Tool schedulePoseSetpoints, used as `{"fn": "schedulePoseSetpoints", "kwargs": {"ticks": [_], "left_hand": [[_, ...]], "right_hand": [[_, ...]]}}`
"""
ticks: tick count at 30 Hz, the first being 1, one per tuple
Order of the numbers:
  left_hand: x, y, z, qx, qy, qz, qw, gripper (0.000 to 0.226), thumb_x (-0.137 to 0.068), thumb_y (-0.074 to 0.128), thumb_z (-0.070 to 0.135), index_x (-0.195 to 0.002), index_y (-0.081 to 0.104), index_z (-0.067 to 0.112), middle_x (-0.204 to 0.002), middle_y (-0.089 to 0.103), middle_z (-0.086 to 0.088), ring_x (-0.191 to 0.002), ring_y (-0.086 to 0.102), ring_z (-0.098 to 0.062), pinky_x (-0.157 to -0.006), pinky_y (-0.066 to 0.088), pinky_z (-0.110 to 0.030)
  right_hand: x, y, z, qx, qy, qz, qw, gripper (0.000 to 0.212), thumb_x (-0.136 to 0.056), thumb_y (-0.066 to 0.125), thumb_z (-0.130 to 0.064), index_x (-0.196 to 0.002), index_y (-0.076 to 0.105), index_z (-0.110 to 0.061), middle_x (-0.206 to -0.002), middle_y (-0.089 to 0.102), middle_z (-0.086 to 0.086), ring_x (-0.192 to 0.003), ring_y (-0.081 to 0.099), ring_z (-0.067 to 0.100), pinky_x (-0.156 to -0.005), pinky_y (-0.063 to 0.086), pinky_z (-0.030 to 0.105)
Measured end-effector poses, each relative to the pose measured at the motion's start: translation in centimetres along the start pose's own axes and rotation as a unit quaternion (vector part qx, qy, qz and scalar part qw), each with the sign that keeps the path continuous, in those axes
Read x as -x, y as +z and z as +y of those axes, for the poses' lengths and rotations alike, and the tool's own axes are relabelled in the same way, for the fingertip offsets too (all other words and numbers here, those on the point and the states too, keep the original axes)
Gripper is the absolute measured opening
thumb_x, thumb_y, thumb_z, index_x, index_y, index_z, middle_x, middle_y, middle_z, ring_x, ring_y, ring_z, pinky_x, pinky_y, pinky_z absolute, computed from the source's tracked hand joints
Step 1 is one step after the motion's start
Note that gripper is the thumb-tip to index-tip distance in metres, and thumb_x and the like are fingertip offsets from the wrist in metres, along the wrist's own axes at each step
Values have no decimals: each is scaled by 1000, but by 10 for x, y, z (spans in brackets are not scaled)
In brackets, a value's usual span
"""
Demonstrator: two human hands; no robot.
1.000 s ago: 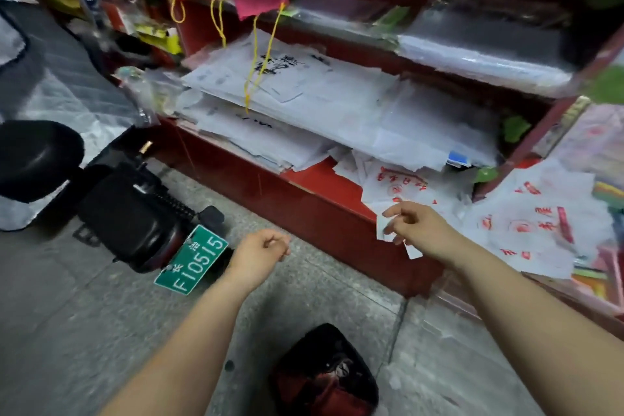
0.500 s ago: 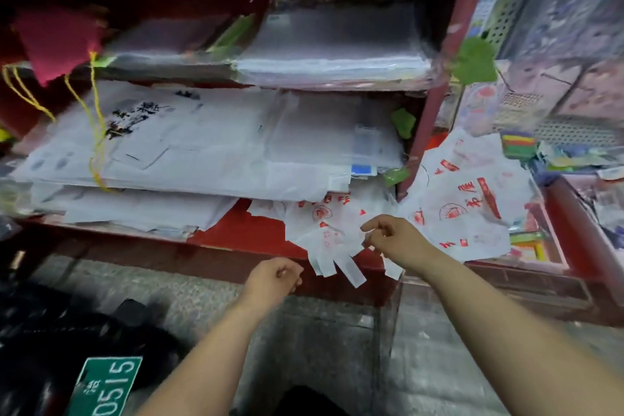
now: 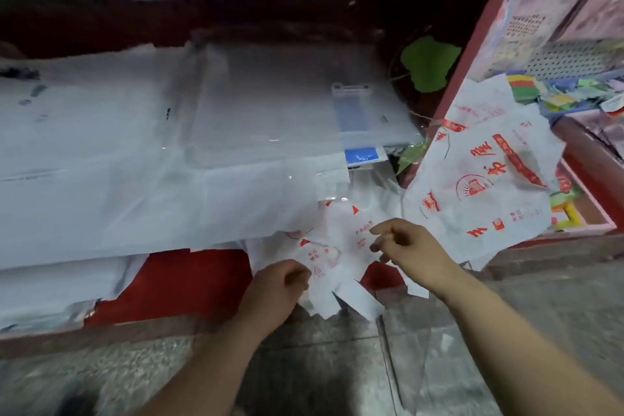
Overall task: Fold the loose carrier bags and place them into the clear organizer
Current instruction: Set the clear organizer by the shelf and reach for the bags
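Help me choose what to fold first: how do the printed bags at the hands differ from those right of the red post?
The near bags droop off the red shelf, handles dangling; the right bags lie spread and tilted. The near bags carry small red print; the right bags, large characters. The left hand and right hand are at the near bags, none at the right bags. Both are white, red-printed, unfolded.

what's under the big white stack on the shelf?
Red-printed carrier bags poke out beneath the right corner of the stack, on the red shelf. How far under they reach is covered.
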State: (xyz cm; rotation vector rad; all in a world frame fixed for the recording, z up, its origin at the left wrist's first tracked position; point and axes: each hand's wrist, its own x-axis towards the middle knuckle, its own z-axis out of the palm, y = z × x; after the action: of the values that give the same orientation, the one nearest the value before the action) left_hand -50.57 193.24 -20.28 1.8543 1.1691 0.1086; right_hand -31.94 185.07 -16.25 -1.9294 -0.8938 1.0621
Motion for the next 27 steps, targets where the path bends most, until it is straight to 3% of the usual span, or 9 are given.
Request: {"fn": "schedulePoseSetpoints", "kwargs": {"ticks": [4, 10, 13, 16, 20, 24, 27], "left_hand": [[-40, 41, -47, -4, 18, 56, 998, 17, -93, 50, 18, -102, 64, 15, -95, 62, 7, -91, 56, -9, -75, 42, -16], [-78, 72, -85, -36, 89, 201, 975, 20, -91, 51, 24, -104, 67, 18, -101, 61, 7, -96, 55, -11, -79, 42, -24], [-90, 78, -103, -58, 159, 241, 956, 43, -84, 46, 46, -102, 69, 15, -101, 64, 2, -95, 55, -13, -78, 42, -23], [-102, 83, -122, -83, 191, 276, 938, 64, -69, 28, 57, -88, 71, 13, -83, 60, 10, -83, 49, -9, -70, 34, -10], [-109, 93, -142, -151, 236, 305, 910, 48, -75, 34, 50, -69, 68, 15, -68, 60, 11, -73, 46, -5, -66, 33, -8], [-108, 96, -143, -185, 247, 309, 900, 40, -76, 38, 42, -65, 65, 16, -68, 63, 10, -79, 45, -8, -61, 30, -6], [-105, 96, -139, -215, 258, 301, 893, 38, -76, 38, 40, -66, 66, 17, -69, 63, 10, -71, 52, -7, -59, 33, -12]], "right_hand": [[-35, 18, 57, -30, -24, 20, 999, 26, -89, 46, 0, -83, 57, -23, -75, 63, 1, -60, 55, 8, -54, 40, 4], [-67, 31, 110, -59, -104, 83, 989, 33, -89, 45, 3, -77, 59, -24, -70, 63, -2, -49, 52, -3, -52, 41, 5], [-83, 32, 118, -41, -151, 126, 980, 33, -89, 46, 3, -75, 59, -25, -68, 62, -2, -48, 52, -3, -52, 41, 5], [-98, 35, 126, -56, -198, 123, 971, 32, -89, 46, 3, -75, 59, -22, -66, 62, -1, -47, 52, -5, -50, 40, 5], [-109, 34, 144, -50, -229, 131, 963, 28, -89, 47, 2, -77, 59, -21, -66, 63, -2, -46, 51, -4, -50, 41, 5], [-109, 31, 152, -37, -233, 145, 961, 26, -89, 47, 0, -78, 59, -21, -66, 63, -3, -44, 51, -3, -48, 41, 8], [-101, 36, 153, -20, -215, 147, 965, 21, -90, 48, -1, -82, 60, -17, -68, 63, -2, -45, 52, -4, -49, 42, 8]]}}
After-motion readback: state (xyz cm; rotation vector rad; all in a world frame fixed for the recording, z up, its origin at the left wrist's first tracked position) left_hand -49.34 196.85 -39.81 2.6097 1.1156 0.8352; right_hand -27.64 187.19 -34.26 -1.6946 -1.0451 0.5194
